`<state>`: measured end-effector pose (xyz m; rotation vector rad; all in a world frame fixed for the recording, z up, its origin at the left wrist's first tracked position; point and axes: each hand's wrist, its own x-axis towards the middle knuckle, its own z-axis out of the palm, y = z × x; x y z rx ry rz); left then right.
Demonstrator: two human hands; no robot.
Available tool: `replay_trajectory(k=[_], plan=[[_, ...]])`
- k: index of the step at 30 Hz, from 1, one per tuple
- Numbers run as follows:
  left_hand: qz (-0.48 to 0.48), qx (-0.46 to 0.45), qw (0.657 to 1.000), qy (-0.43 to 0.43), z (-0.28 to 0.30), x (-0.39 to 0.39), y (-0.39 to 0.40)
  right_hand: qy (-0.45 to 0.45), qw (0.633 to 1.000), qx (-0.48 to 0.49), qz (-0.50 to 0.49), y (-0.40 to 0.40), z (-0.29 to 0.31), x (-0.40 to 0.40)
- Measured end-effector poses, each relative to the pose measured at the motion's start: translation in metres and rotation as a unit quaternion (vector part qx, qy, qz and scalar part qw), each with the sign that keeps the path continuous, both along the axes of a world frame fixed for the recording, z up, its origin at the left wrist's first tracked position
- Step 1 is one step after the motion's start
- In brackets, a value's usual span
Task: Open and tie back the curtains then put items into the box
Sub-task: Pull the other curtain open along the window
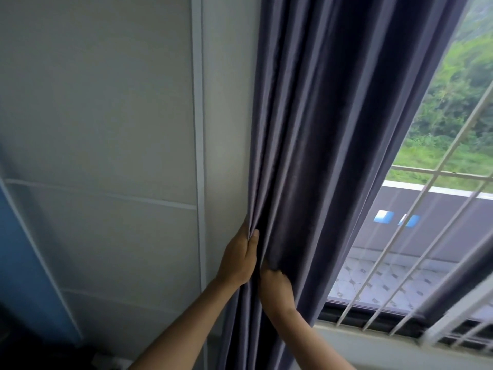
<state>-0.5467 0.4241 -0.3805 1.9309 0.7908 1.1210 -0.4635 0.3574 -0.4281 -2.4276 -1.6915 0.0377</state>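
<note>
A grey-purple curtain (328, 134) hangs in bunched folds between the wall and the window, drawn to the left side. My left hand (240, 257) grips the curtain's left edge, thumb pressed into the folds. Just below and to the right, my right hand (277, 287) clutches a handful of the same fabric, its fingers buried in the cloth. No tie-back and no box are in sight.
A white panelled wall (106, 129) with a vertical trim strip (198, 129) lies left of the curtain. To the right, the window (432, 209) has white bars, with greenery and a roof outside. A pale sill (386, 345) runs along the bottom right.
</note>
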Motion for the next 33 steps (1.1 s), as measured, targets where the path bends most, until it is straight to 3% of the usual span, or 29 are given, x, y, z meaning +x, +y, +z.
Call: replay_trajectory(k=[6, 11, 14, 18, 19, 21, 24, 26, 29, 33], plan=[[-0.041, -0.005, 0.999, 0.005, -0.006, -0.001, -0.003, -0.016, 1.0, -0.012, -0.01, 0.003, 0.0, -0.006], [-0.047, 0.027, 0.997, 0.063, -0.009, 0.009, -0.004, -0.036, 0.999, -0.034, 0.015, 0.002, -0.003, -0.009], [-0.013, 0.023, 0.997, 0.073, -0.012, 0.014, -0.005, -0.006, 0.998, -0.053, 0.033, -0.004, -0.008, -0.008], [-0.005, 0.026, 0.997, 0.07, -0.014, 0.013, -0.001, 0.108, 0.992, -0.053, 0.045, -0.018, 0.01, 0.006], [-0.003, 0.033, 0.997, 0.072, -0.014, 0.013, 0.001, 0.113, 0.993, -0.019, 0.04, -0.021, 0.023, 0.012], [0.007, 0.037, 0.997, 0.067, -0.014, 0.012, 0.005, 0.129, 0.977, 0.17, 0.021, -0.03, 0.061, 0.021], [0.014, 0.029, 0.998, 0.051, -0.012, 0.011, 0.008, 0.074, 0.871, 0.485, 0.031, -0.041, 0.136, 0.03], [0.01, 0.018, 0.999, 0.043, -0.012, 0.013, 0.009, 0.065, 0.805, 0.588, 0.048, -0.043, 0.178, 0.036], [-0.006, 0.002, 0.999, 0.046, -0.014, 0.016, 0.008, 0.155, 0.789, 0.594, 0.033, -0.033, 0.202, 0.044], [-0.01, -0.024, 0.998, 0.054, -0.018, 0.017, 0.005, 0.242, 0.871, 0.424, -0.054, -0.01, 0.158, 0.057]])
